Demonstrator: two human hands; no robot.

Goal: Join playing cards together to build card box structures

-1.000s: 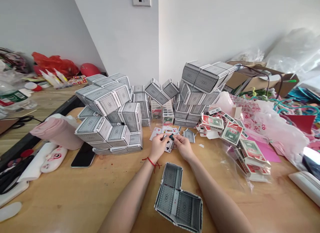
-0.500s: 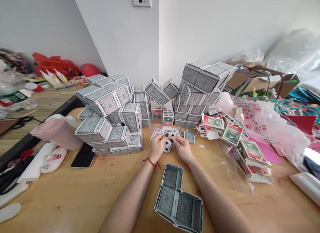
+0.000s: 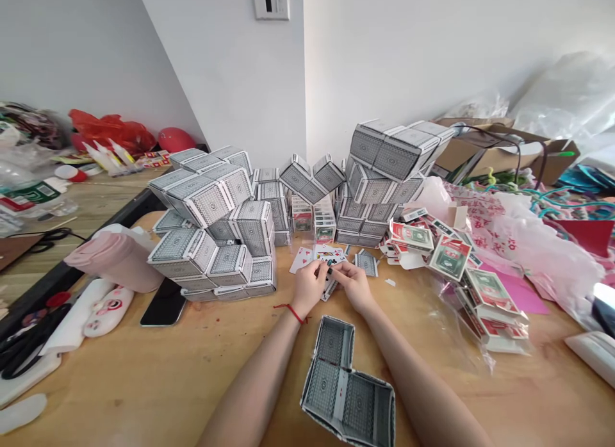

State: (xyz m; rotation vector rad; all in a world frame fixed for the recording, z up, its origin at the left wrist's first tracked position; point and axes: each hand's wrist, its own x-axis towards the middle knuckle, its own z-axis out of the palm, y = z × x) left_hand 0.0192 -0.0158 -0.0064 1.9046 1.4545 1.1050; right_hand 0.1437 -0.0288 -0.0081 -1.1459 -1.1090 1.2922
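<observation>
Just beyond an open L-shaped card box [image 3: 323, 381], pinching what looks like a playing card [image 3: 328, 291] between both hands: closing thumb and fingers of the left hand [image 3: 309, 288] on it from one side and those of the right hand [image 3: 354, 284] from the other, almost joining fingertips. Not managing to tell, with fingers covering so much, whether gripping one card or several, or whether bending or flattening.

Calling, in all likelihood, for a light, even pinch: pressing along the edge rather than the middle, squaring both ends before letting go, and probably creasing askew if squeezing harder on one side. Working low over the loose face-up cards [image 3: 302, 259], so perhaps needing care against dragging them.

Leaning over a wood-coloured table [image 3: 192, 370], with a face-down card [image 3: 366, 263] and a white scrap [image 3: 390, 282] lying near the right hand. Facing a stepped stack [image 3: 225, 258] of patterned blocks on the left, a taller stack [image 3: 396, 154] on the right, and a V-shaped block [image 3: 310, 187] between them, above red-and-green packs [image 3: 325, 226]. Seeing emptied-looking cartons [image 3: 449, 258] and a plastic bag [image 3: 523, 226] farther right, a phone [image 3: 163, 303] and a pink roll [image 3: 115, 261] to the left, and pale walls [image 3: 384, 56] behind.
</observation>
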